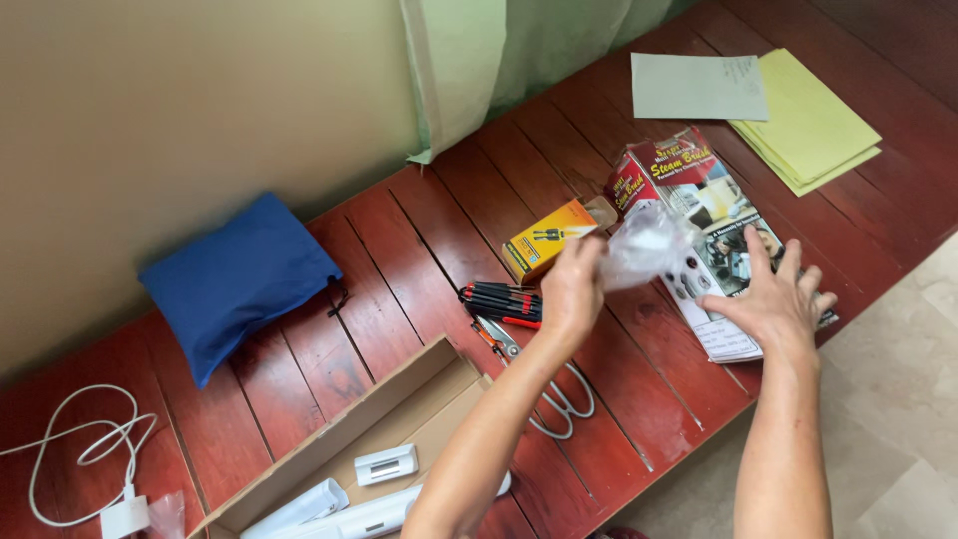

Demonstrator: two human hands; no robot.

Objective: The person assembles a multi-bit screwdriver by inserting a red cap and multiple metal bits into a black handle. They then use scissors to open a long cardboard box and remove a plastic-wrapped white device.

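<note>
Thin clear plastic bag [644, 248], crinkly and shiny, pinched in the left hand [571, 289]. Under the right hand [773, 299], glossy printed paper, a leaflet [714, 215]. The bench [419, 250] is red-stained wood, planked, with a slight sheen. Far left, matt blue cloth pouch [235, 274]. Near left, plain brown cardboard box [389, 409] holding smooth white parts [384, 464], probably plastic.

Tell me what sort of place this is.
Probably a room in a home, where a purchase is being unpacked: a red slatted wooden bench along a plain wall, a green curtain, a tiled floor, and an open cardboard box beside scattered packaging.
</note>
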